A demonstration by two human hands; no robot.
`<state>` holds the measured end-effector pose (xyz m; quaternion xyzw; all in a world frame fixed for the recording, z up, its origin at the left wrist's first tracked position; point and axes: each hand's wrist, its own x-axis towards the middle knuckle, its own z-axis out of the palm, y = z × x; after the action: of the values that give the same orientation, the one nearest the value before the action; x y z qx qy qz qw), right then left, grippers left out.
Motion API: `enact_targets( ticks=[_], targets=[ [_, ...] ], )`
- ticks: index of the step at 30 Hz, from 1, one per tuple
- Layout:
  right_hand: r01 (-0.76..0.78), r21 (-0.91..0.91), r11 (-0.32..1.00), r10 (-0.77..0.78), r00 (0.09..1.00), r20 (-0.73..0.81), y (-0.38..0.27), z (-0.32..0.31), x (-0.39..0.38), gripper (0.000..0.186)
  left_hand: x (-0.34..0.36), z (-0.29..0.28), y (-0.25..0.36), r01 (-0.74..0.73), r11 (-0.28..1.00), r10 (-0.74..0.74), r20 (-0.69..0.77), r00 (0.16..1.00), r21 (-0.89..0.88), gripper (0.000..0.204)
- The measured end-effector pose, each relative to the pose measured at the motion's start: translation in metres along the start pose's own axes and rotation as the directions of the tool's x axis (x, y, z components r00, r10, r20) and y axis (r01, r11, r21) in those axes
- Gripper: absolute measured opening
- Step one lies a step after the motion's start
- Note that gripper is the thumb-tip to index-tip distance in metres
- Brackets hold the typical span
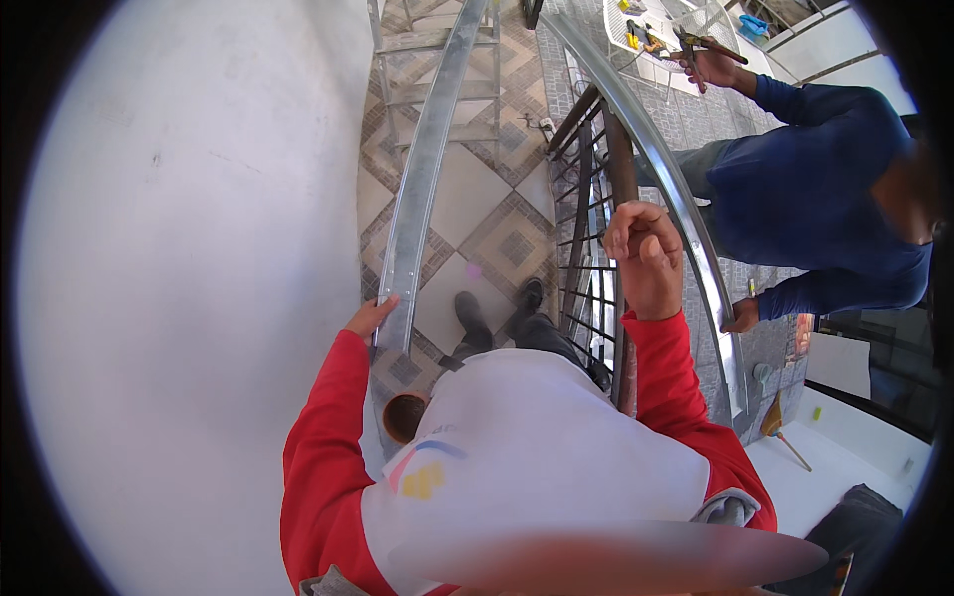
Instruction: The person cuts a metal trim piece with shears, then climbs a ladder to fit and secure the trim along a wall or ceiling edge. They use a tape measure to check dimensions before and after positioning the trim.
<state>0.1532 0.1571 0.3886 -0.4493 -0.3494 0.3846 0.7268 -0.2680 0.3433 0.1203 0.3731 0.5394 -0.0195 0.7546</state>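
My left hand (371,316) is closed on the edge of a long metal channel (427,169), close to its near end. This grey strip with small rivets or screws runs away from me beside the white wall. My right hand (648,256) is raised over the dark railing, its fingers loosely bent and nothing visible in them. Just right of it, a second shiny metal channel (661,159) curves past. A co-worker in a blue top (810,189) touches that channel's near end with one hand and holds red-handled snips or pliers (711,47) in the other.
The dark metal railing (618,169) stands right of my legs. A ladder (437,94) stands ahead on the patterned tile floor (477,189). The white wall (199,258) fills the left. A brown pot (403,417) sits below my left arm. Tools lie on a white table (651,20).
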Motion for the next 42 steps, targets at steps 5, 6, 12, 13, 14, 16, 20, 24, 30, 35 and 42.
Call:
enact_targets(
  ticks=[5, 6, 12, 13, 14, 16, 20, 24, 30, 35, 42],
  targets=[
    [0.274, 0.468, 0.84, -0.513, 0.682, 0.522, -0.079, 0.126, -0.039, 0.04, 0.015, 0.036, -0.019, 0.043, 0.999, -0.041, 0.055, 0.998, -0.032, 0.068],
    [0.263, 0.453, 0.852, -0.485, 0.725, 0.49, -0.091, 0.136, -0.047, 0.036, 0.018, 0.045, -0.021, 0.042, 0.999, -0.04, 0.056, 0.998, -0.024, 0.068],
    [0.302, 0.322, 0.897, -0.428, 0.772, 0.47, -0.118, 0.135, -0.102, 0.035, 0.03, 0.103, -0.031, 0.015, 0.991, 0.008, 0.169, 0.986, -0.134, 0.073],
    [0.329, 0.296, 0.897, -0.435, 0.779, 0.452, -0.122, 0.131, -0.113, 0.036, 0.031, 0.112, -0.032, 0.016, 0.992, 0.004, 0.158, 0.987, -0.122, 0.073],
    [0.354, 0.268, 0.896, -0.441, 0.786, 0.434, -0.126, 0.128, -0.124, 0.036, 0.033, 0.123, -0.032, 0.014, 0.993, 0.007, 0.169, 0.986, -0.12, 0.073],
    [0.549, 0.299, 0.781, -0.618, 0.749, 0.239, -0.122, 0.136, -0.147, 0.029, 0.03, 0.145, -0.032, 0.02, 0.992, 0.008, 0.21, 0.978, -0.127, 0.072],
    [0.663, 0.186, 0.725, -0.689, 0.701, 0.184, -0.133, 0.116, -0.194, 0.03, 0.018, 0.209, -0.024, 0.019, 0.981, 0.045, 0.321, 0.946, -0.194, 0.07],
    [0.166, -0.383, 0.909, -0.16, 0.986, 0.048, -0.091, 0.026, -0.187, 0.034, -0.004, 0.274, -0.016, -0.063, 0.974, 0.162, 0.469, 0.868, -0.22, 0.068],
    [-0.551, -0.789, 0.273, 0.401, 0.81, -0.427, 0.087, -0.079, -0.12, 0.098, -0.012, 0.347, -0.03, 0.226, 0.927, 0.013, 0.626, 0.78, -0.3, 0.068],
    [-0.58, -0.591, 0.561, 0.465, 0.811, -0.355, 0.119, -0.106, -0.078, 0.083, -0.009, 0.36, -0.039, 0.387, 0.882, -0.003, 0.819, 0.574, -0.268, 0.081],
    [-0.598, -0.747, 0.291, 0.607, 0.719, -0.339, 0.115, -0.105, -0.051, 0.054, 0.024, 0.335, -0.025, 0.327, 0.935, -0.29, 0.825, 0.485, 0.136, 0.078]
  ],
)
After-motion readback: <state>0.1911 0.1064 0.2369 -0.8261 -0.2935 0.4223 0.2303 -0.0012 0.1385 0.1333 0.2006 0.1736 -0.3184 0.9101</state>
